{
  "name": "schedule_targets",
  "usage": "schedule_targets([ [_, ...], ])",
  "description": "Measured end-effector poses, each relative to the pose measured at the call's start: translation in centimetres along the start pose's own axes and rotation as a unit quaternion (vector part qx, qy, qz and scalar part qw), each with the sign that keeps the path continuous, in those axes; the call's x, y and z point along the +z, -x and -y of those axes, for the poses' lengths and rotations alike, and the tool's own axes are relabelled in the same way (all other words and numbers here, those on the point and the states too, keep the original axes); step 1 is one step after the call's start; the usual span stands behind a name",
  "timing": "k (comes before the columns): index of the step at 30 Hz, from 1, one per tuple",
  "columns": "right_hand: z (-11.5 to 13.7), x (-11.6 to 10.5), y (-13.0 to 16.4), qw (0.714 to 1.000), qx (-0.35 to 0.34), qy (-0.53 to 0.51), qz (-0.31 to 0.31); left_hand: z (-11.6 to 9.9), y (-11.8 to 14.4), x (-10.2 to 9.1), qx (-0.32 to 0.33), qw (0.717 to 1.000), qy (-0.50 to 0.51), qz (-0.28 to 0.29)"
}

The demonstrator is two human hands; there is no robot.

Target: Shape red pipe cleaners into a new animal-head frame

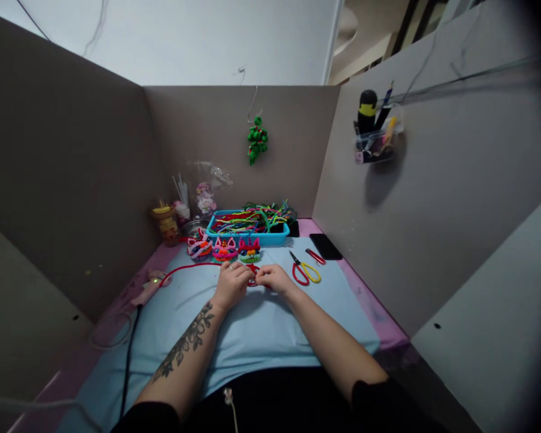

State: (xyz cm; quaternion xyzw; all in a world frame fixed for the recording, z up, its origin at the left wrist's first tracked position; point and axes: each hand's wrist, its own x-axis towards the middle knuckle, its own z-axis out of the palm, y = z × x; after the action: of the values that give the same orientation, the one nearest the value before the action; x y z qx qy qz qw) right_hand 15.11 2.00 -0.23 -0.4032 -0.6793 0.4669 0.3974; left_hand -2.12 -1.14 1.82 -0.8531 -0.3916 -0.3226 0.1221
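Both hands meet over the pale blue mat (261, 325), fingertips nearly touching. The left hand (232, 282) and the right hand (275, 278) are each pinched on a red pipe cleaner (193, 268); a small bent section of it shows between the two grips, and its long free end runs out from the left hand's grip in a shallow arc toward the pink tool (151, 285) lying at the mat's left edge, a green light lit on that tool and a dark cord trailing from it toward the person. Just beyond the grip, away from the person, stand three small pipe-cleaner figures (224, 248) in a row, pink-eared, close together. Behind those sits a blue tray (270, 239) heaped with mixed-colour pipe cleaners. To the right of the right hand's grip, near but not touching, lie scissors (305, 272) with one red and one yellow handle loop; further right and back, a dark phone (325, 246) lies flat. Left of the tray is a yellow-lidded jar (166, 224). A green ornament (257, 139) hangs on the back partition, above the grip. A clear holder (379, 141) with pens is fixed to the right partition.
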Motion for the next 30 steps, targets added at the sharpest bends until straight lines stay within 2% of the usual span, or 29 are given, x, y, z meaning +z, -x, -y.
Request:
schedule_targets([
  [1, 0.1, -0.1, 0.0, 1.000, -0.003, 0.014, 0.001, 0.0, 0.0, 0.0, -0.002, 1.000, 0.000, 0.001],
  [3, 0.4, -0.2, 0.1, 0.995, -0.051, 0.086, -0.022, 0.0, -0.1, 0.0, -0.018, 1.000, 0.000, 0.002],
  [7, 0.6, -0.8, 0.5, 0.951, -0.147, 0.253, -0.101, 0.7, 0.0, 0.4, -0.069, 0.998, 0.006, -0.012],
  [9, 0.4, -1.3, 0.6, 0.942, -0.152, 0.276, -0.116, 1.2, 0.1, 0.6, -0.089, 0.996, 0.014, -0.020],
  [11, -0.1, -1.9, 0.6, 0.950, -0.144, 0.254, -0.109, 1.7, 0.2, 0.7, -0.111, 0.993, 0.020, -0.029],
  [13, -0.5, -2.5, 0.5, 0.966, -0.126, 0.200, -0.108, 2.2, 0.3, 0.8, -0.128, 0.991, 0.025, -0.034],
  [16, -0.8, -3.2, 0.3, 0.983, -0.083, 0.084, -0.140, 2.6, 0.4, 1.0, -0.140, 0.989, 0.038, -0.036],
  [19, -0.8, -3.5, 0.0, 0.980, -0.049, -0.086, -0.175, 2.8, 0.4, 1.2, -0.146, 0.987, 0.051, -0.032],
  [22, -0.6, -3.6, -0.1, 0.941, -0.005, -0.285, -0.184, 2.8, 0.4, 1.4, -0.148, 0.987, 0.063, -0.021],
  [24, -0.6, -3.4, -0.1, 0.908, 0.022, -0.385, -0.165, 2.8, 0.5, 1.6, -0.143, 0.987, 0.068, -0.013],
  [27, -0.8, -2.8, -0.2, 0.875, 0.040, -0.463, -0.131, 2.9, 0.6, 2.0, -0.126, 0.989, 0.073, -0.001],
  [30, -1.4, -2.9, -0.7, 0.860, 0.044, -0.489, -0.139, 3.3, 0.7, 2.3, -0.115, 0.990, 0.079, -0.001],
])
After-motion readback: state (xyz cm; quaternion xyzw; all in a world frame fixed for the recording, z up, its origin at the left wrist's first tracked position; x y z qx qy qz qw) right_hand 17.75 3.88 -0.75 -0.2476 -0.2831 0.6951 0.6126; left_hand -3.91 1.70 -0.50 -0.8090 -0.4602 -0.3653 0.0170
